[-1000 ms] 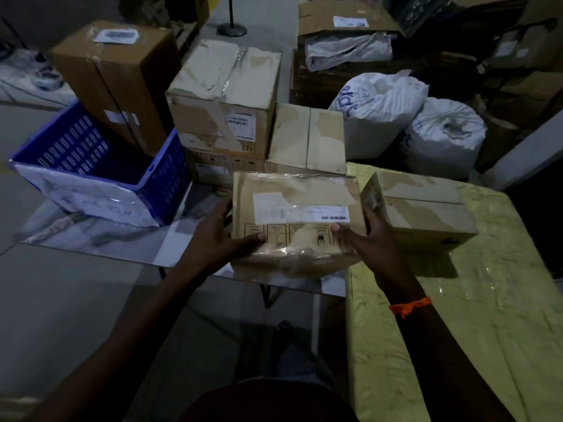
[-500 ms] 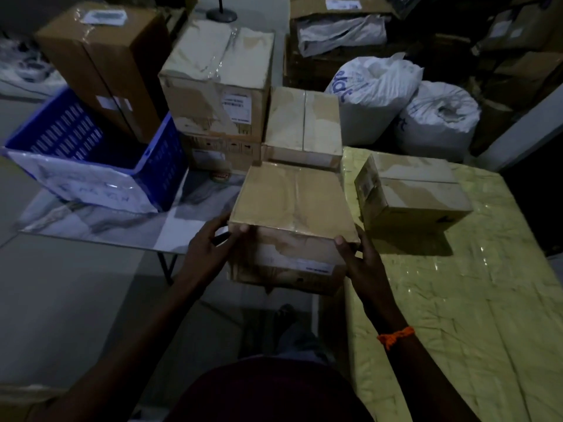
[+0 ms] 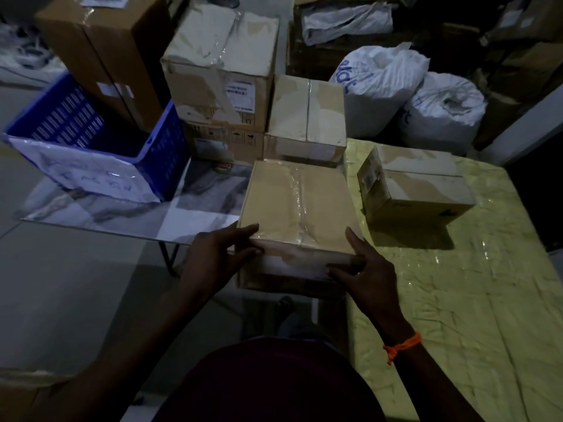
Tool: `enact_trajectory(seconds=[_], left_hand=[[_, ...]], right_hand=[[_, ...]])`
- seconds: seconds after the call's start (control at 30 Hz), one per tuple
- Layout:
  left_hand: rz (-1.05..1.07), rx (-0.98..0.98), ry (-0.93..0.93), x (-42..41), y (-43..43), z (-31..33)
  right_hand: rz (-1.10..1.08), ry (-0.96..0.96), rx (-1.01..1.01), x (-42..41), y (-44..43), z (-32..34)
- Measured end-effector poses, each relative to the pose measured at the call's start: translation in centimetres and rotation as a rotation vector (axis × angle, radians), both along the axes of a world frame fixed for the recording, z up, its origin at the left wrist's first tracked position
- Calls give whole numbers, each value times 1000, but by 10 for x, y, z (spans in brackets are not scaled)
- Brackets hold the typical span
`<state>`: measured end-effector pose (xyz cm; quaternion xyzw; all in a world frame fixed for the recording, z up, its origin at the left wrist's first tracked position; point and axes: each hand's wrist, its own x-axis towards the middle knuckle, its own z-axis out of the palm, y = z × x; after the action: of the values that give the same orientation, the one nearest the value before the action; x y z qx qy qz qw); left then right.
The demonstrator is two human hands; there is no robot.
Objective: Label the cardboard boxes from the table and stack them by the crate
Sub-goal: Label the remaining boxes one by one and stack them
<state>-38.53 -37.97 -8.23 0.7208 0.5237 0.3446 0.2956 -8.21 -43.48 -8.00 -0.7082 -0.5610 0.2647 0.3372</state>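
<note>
A taped cardboard box (image 3: 300, 205) lies flat on the near edge of the marble table (image 3: 122, 211), its taped top facing up. My left hand (image 3: 217, 257) touches its near left corner, thumb on the top edge and fingers along the front face. At the near right corner my right hand (image 3: 362, 275) rests with straight fingers against the side and front. The blue crate (image 3: 161, 153) stands at the left of the table. A smaller cardboard box (image 3: 423, 190) sits to the right on the yellow-covered table (image 3: 487, 284).
Behind the box stand stacked cardboard boxes (image 3: 219, 74), a lower one (image 3: 307, 117) and a tall brown box (image 3: 106, 50). Two white sacks (image 3: 380, 86) lie at the back right. A small round item (image 3: 224, 166) sits near the crate.
I tipped the box from label side facing me to lying flat with the taped top up, and lowered it onto the table. Both hands slid to its near corners.
</note>
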Motion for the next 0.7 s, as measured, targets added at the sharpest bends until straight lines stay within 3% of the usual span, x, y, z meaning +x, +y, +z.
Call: enact_trajectory(seconds=[0.2, 0.4, 0.5, 0.7], left_hand=[[-64, 107, 12, 18, -14, 13], [-153, 331, -57, 52, 7, 52], [-181, 391, -58, 65, 37, 68], [-197, 359, -21, 71, 123, 83]], right_hand=[[-70, -20, 97, 20, -32, 20], [-195, -137, 356, 41, -50, 55], [-231, -216, 466, 48, -27, 70], [-186, -326, 480, 56, 67, 79]])
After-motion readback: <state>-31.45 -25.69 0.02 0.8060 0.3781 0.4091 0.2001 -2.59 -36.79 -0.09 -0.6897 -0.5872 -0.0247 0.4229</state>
